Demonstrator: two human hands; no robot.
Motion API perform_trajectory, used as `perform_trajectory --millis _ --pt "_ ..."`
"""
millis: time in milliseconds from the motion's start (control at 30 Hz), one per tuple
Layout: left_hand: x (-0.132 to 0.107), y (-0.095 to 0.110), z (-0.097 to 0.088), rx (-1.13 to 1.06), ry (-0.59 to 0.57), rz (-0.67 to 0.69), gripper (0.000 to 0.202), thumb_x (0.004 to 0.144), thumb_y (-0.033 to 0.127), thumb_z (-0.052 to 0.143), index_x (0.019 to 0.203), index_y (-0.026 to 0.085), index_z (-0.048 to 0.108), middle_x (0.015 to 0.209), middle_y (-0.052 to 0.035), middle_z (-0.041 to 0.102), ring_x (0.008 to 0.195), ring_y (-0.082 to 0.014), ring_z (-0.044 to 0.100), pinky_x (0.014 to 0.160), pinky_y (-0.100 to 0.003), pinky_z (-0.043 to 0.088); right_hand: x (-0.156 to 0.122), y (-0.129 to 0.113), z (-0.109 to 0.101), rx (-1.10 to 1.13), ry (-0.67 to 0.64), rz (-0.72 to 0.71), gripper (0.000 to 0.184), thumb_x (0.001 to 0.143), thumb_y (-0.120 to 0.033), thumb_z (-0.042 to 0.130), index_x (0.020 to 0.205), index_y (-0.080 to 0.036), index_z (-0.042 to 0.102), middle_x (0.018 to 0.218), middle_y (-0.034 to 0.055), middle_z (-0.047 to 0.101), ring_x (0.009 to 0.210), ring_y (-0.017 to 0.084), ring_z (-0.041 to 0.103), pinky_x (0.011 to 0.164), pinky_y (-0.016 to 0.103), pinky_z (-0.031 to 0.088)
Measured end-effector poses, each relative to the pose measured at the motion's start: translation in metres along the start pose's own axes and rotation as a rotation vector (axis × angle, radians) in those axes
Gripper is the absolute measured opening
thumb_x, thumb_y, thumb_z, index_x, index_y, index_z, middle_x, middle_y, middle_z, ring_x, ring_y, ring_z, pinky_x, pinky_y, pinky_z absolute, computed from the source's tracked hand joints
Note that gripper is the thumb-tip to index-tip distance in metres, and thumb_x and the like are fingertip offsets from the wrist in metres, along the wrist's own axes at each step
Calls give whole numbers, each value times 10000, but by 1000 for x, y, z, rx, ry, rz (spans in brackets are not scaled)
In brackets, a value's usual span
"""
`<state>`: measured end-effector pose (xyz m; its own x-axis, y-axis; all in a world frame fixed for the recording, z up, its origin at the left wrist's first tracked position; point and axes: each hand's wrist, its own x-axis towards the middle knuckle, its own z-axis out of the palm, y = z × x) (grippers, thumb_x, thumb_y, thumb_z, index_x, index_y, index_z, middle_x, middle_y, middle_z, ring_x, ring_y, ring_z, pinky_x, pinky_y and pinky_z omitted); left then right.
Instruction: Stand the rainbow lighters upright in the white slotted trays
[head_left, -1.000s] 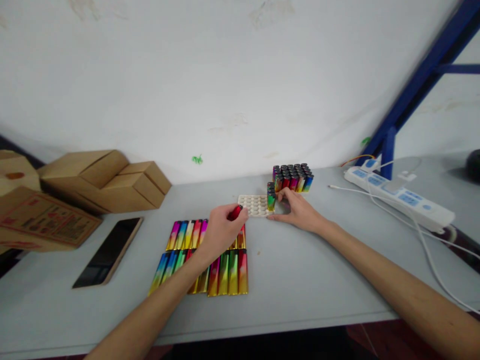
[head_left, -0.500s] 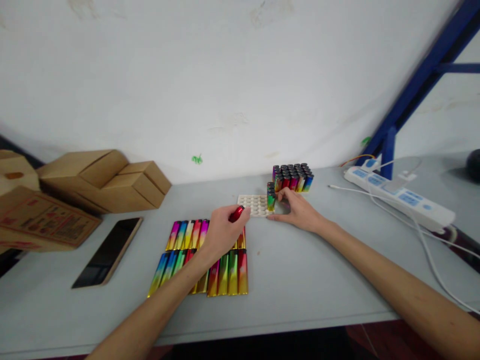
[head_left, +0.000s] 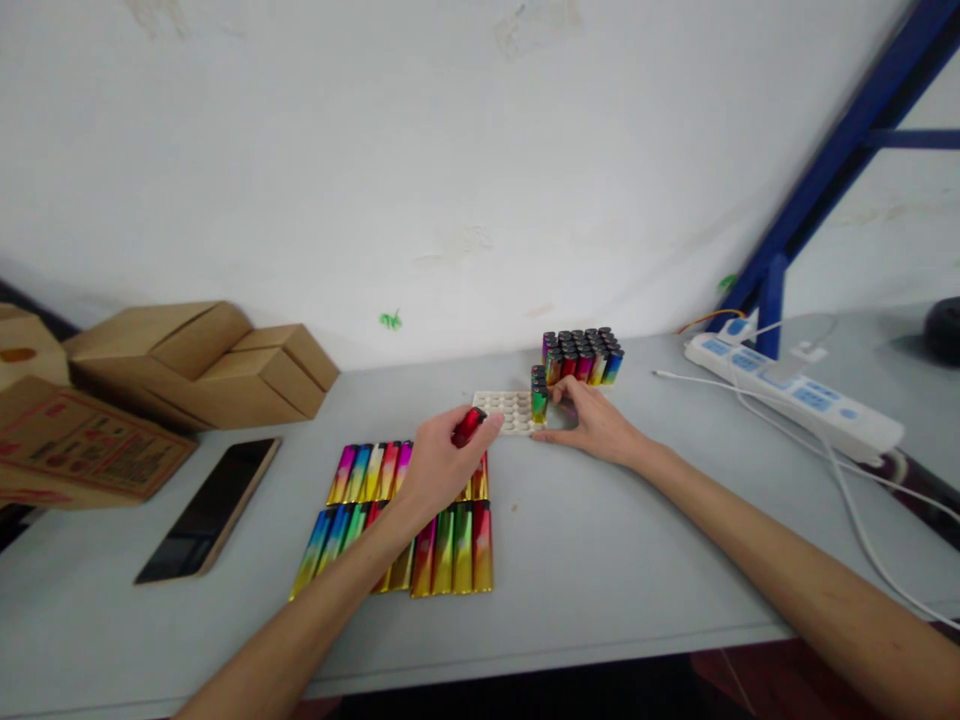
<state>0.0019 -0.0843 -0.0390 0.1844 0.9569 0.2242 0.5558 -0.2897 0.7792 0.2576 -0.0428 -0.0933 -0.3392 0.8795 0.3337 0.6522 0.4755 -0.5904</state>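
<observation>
Left thumb (head_left: 490, 432) edged right; red lighter (head_left: 468, 427) slants, top up-right.

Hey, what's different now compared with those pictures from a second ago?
Very little: the camera view shifted slightly, and nothing was visibly picked up or let go. The left hand still holds the red lighter; the right hand stays at the white tray.

The left hand (head_left: 446, 450) hid part of the red lighter (head_left: 469, 426) it held; its forearm (head_left: 330, 610) covered parts of several flat lighters (head_left: 443, 550). Toward the right edge of the surface (head_left: 637, 540), a dark object (head_left: 943, 332) was cut off. Print (head_left: 86, 440) on the carton (head_left: 161, 450) near the left was too blurred to read.
</observation>
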Motion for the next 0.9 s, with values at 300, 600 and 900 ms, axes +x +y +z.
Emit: perform_trajectory --millis 300,600,900 --pt "12 14 4 -560 -232 23 287 937 429 662 1070 193 568 815 0 646 702 -129 638 688 -271 541 2 0 1 -12 9 -19 520 776 -586 772 987 -242 444 994 59 607 892 255 585 770 369 462" --pt "40 11 28 -437 -60 86 339 772 400 830 975 155 713 937 -71 763 878 -201 728 862 -331 599 2 1 2 -22 23 -20 555 742 -574 808 988 -240 440 1013 75 622 911 273 596 816 390 468" --pt "41 -3 36 -256 -61 145 367 797 460 805 1006 165 745 962 -80 782 884 -222 753 816 -328 624 2 0 1 8 32 -15 548 722 -542 829 986 -246 450 1034 73 638 938 281 607 821 385 465"
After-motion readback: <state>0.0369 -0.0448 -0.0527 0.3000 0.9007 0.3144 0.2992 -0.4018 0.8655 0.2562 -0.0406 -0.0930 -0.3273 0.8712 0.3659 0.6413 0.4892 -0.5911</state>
